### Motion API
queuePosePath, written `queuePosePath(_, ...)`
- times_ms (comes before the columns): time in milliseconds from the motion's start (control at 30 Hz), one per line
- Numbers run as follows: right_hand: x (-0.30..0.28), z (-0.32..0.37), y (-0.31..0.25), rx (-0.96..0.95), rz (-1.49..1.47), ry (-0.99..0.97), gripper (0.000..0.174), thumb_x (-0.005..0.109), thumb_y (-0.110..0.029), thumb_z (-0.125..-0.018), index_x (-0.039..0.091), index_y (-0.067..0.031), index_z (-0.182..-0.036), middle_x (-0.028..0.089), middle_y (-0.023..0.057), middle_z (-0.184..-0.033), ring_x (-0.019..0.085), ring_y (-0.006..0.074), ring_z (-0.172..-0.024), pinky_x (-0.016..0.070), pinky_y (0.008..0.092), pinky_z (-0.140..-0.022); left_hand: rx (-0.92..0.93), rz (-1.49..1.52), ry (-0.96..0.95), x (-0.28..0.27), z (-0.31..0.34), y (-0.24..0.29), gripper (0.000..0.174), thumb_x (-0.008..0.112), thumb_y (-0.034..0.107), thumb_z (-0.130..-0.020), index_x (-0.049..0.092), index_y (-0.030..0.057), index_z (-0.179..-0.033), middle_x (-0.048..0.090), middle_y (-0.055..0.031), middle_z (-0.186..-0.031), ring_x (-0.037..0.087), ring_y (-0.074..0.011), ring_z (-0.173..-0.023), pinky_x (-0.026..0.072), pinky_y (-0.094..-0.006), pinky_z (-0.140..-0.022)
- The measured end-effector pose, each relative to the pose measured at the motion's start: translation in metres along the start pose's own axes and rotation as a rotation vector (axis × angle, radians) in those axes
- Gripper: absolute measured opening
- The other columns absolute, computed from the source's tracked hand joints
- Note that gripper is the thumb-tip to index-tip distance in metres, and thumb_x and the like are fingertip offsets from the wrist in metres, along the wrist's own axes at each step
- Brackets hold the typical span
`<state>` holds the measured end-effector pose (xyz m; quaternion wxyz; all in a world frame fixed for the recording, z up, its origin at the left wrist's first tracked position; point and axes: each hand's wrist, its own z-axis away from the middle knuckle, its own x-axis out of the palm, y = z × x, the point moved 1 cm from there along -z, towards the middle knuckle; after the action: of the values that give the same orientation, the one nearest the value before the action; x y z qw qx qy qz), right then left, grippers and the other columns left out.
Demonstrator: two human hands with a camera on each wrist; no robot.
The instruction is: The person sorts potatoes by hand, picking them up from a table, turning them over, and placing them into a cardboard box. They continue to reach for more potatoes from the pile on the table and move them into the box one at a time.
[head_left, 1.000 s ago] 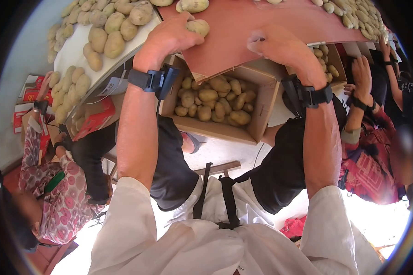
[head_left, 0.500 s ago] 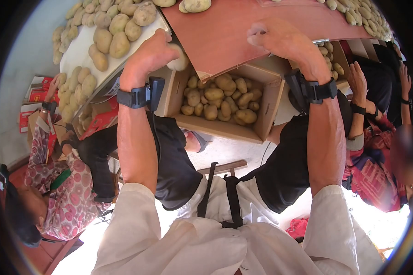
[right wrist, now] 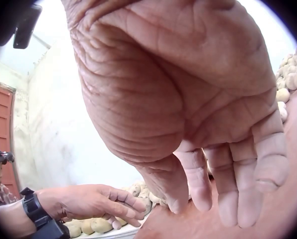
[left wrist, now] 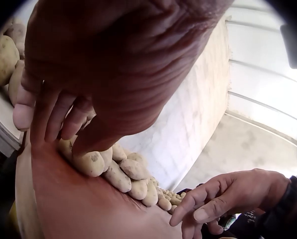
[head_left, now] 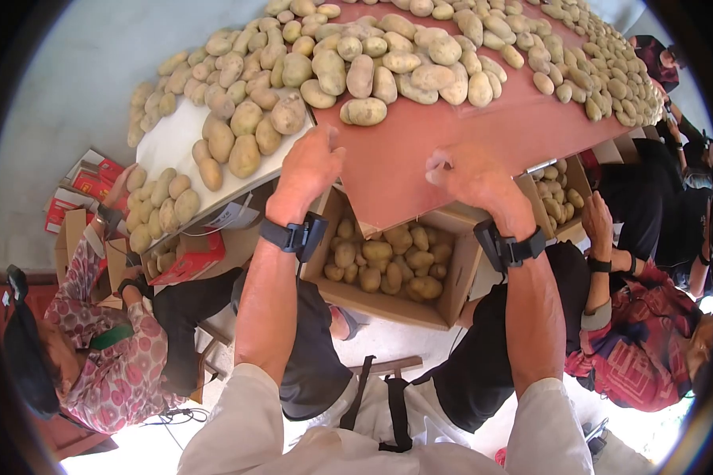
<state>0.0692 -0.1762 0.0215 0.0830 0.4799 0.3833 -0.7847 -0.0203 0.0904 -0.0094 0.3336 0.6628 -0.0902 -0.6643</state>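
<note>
In the head view, my left hand point(head_left: 310, 165) is over the left edge of the red board point(head_left: 396, 178), holding nothing. A pale potato point(head_left: 363, 112) lies on the board just beyond its fingertips. My right hand point(head_left: 475, 176) is above the board further right, empty, its fingers loosely bent. The right wrist view has the right hand point(right wrist: 188, 99) with fingers extended down over the red surface, and the left hand point(right wrist: 93, 204) relaxed. Below the board stands a cardboard box point(head_left: 380, 304) partly filled with potatoes point(head_left: 376, 252).
Many potatoes point(head_left: 432, 77) are heaped along the board's far side. More lie on a white surface point(head_left: 174, 142) at the left. Another box of potatoes point(head_left: 578, 229) stands right of my right hand. People sit on both sides, one in a patterned shirt point(head_left: 127, 364).
The potato my left hand gripped a second ago, then had over the box's left side, has left the hand. The head view has tilted forward, bringing more of the heap into sight.
</note>
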Motion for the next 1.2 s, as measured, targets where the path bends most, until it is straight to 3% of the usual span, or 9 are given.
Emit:
queuePosePath(33, 0.001, 0.0, 0.001, -0.004, 0.004, 0.007, 0.027, 0.068, -0.024, -0.091, 0.074, -0.0019, -0.106, 0.075, 0.0179, -0.1, 0.07, 0.0356, -0.095, 0.054, 0.0442, -0.086, 0.01, -0.017, -0.029, 0.0, -0.004, 0.005, 0.05, 0.064, 0.023, -0.094, 0.059, -0.001, -0.138, 0.064, -0.0237, -0.137, 0.062, -0.0383, -0.128, 0.0497, -0.0467, -0.106)
queuePosePath(233, -0.001, 0.0, 0.001, 0.049, -0.026, 0.004, 0.024, 0.063, -0.027, -0.092, 0.076, -0.0076, -0.099, 0.076, 0.0154, -0.101, 0.069, 0.0374, -0.099, 0.0538, 0.0478, -0.088, 0.078, 0.004, 0.071, 0.017, -0.033, 0.022, 0.062, 0.066, 0.022, -0.093, 0.05, -0.0017, -0.147, 0.054, -0.0229, -0.15, 0.055, -0.0388, -0.136, 0.0465, -0.0478, -0.111)
queuePosePath(467, -0.001, 0.004, 0.014, 0.008, -0.03, 0.047, 0.026, 0.065, -0.026, -0.092, 0.075, -0.0047, -0.103, 0.075, 0.0165, -0.102, 0.069, 0.0362, -0.099, 0.0536, 0.0461, -0.088, 0.045, -0.052, 0.046, 0.026, -0.039, 0.038, 0.065, 0.07, 0.027, -0.091, 0.051, -0.0012, -0.147, 0.056, -0.0205, -0.147, 0.053, -0.0362, -0.138, 0.0459, -0.0471, -0.112)
queuePosePath(733, -0.004, 0.014, 0.03, 0.041, -0.093, 0.038, 0.028, 0.067, -0.024, -0.092, 0.073, 0.0, -0.105, 0.074, 0.0181, -0.1, 0.07, 0.035, -0.094, 0.0544, 0.0445, -0.084, -0.027, -0.021, 0.036, 0.033, -0.044, 0.037, 0.06, 0.073, 0.032, -0.09, 0.058, -0.0009, -0.138, 0.063, -0.022, -0.136, 0.058, -0.0375, -0.129, 0.0482, -0.0474, -0.107)
queuePosePath(867, -0.006, 0.015, 0.029, 0.06, -0.08, -0.013, 0.026, 0.064, -0.025, -0.094, 0.076, -0.0068, -0.108, 0.076, 0.0176, -0.107, 0.069, 0.0387, -0.104, 0.0536, 0.0482, -0.091, 0.032, -0.026, 0.126, 0.037, -0.04, 0.04, 0.063, 0.077, 0.037, -0.086, 0.064, -0.0023, -0.133, 0.07, -0.0242, -0.127, 0.066, -0.0372, -0.121, 0.0515, -0.0437, -0.102)
queuePosePath(933, -0.007, 0.017, 0.029, 0.076, -0.074, -0.031, 0.026, 0.064, -0.025, -0.094, 0.076, -0.007, -0.109, 0.076, 0.0177, -0.107, 0.07, 0.0386, -0.104, 0.0538, 0.0482, -0.09, 0.001, -0.01, 0.023, 0.034, -0.037, 0.046, 0.058, 0.078, 0.039, -0.086, 0.069, -0.0033, -0.124, 0.075, -0.0222, -0.115, 0.071, -0.0358, -0.109, 0.0545, -0.0419, -0.094)
queuePosePath(1067, -0.004, 0.019, 0.032, 0.059, -0.062, -0.003, 0.027, 0.064, -0.026, -0.093, 0.076, -0.0068, -0.109, 0.076, 0.0179, -0.107, 0.07, 0.0388, -0.103, 0.0542, 0.0488, -0.089, 0.006, 0.107, -0.105, 0.032, -0.038, 0.039, 0.053, 0.077, 0.045, -0.086, 0.073, -0.0016, -0.111, 0.076, -0.0198, -0.106, 0.071, -0.0372, -0.103, 0.0542, -0.0457, -0.09)
queuePosePath(1167, -0.002, 0.02, 0.035, 0.025, -0.066, 0.036, 0.027, 0.066, -0.025, -0.093, 0.074, -0.0032, -0.107, 0.075, 0.0189, -0.103, 0.07, 0.0383, -0.098, 0.0539, 0.0476, -0.086, -0.163, 0.057, -0.199, 0.024, -0.037, 0.048, 0.053, 0.075, 0.047, -0.089, 0.074, -0.0026, -0.107, 0.077, -0.0206, -0.104, 0.072, -0.0379, -0.101, 0.0548, -0.0457, -0.088)
queuePosePath(1200, -0.001, 0.02, 0.034, 0.011, -0.076, 0.061, 0.028, 0.068, -0.024, -0.092, 0.073, 0.0003, -0.106, 0.074, 0.0199, -0.1, 0.07, 0.0375, -0.094, 0.0536, 0.046, -0.084, -0.203, 0.007, -0.073, 0.021, -0.033, 0.052, 0.055, 0.075, 0.046, -0.089, 0.074, -0.004, -0.111, 0.077, -0.0204, -0.105, 0.072, -0.0352, -0.1, 0.0548, -0.0431, -0.088)
